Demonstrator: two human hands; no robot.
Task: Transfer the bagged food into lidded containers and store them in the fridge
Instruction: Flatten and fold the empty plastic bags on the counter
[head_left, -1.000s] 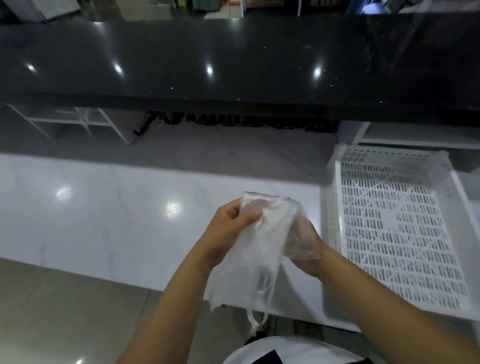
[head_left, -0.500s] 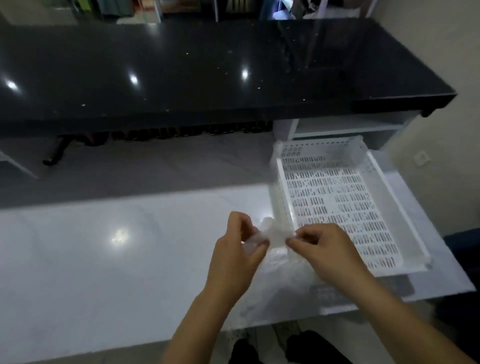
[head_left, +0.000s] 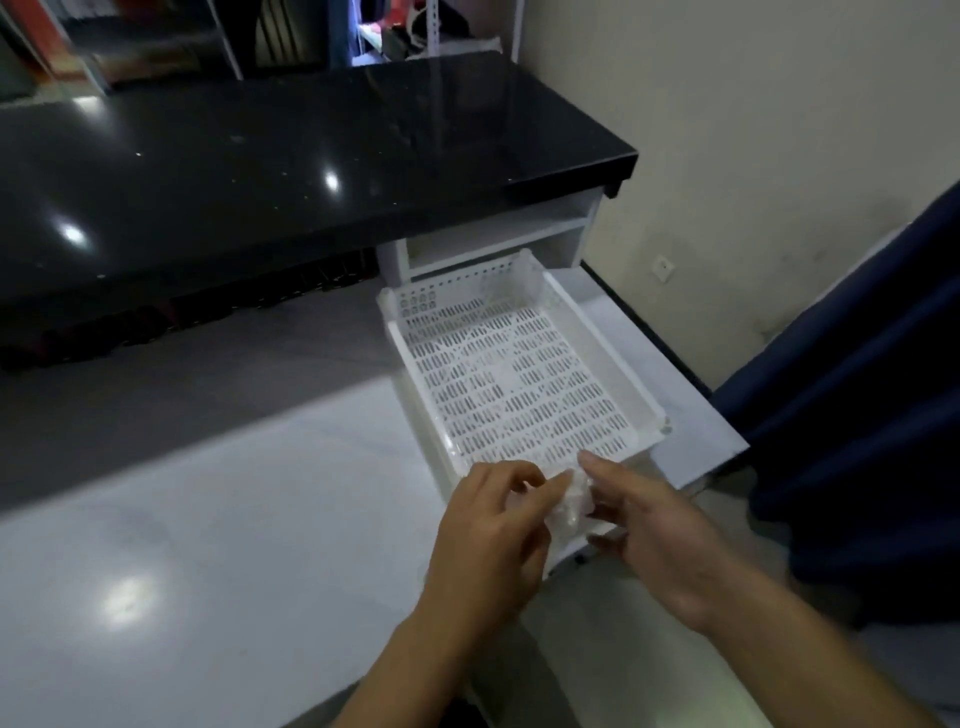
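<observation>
A crumpled clear plastic bag (head_left: 571, 503), bunched into a small wad, sits between my two hands above the near edge of the white slotted tray (head_left: 597, 332). My left hand (head_left: 493, 535) pinches the wad with thumb and curled fingers. Just to the right, my right hand (head_left: 649, 530) touches the bag's other side, its thumb and fingers loosely curved. No food or lidded container is in view.
The white counter (head_left: 208, 545) spreads to the left under my arms. A black glossy countertop (head_left: 260, 156) runs across the back with a white shelf (head_left: 493, 234) below its right end. A beige wall (head_left: 753, 156) and dark blue fabric (head_left: 857, 415) stand on the right.
The bag hung loose from both hands a second ago; now it is bunched into a small wad. My view and hands have shifted right, over the tray's near edge.
</observation>
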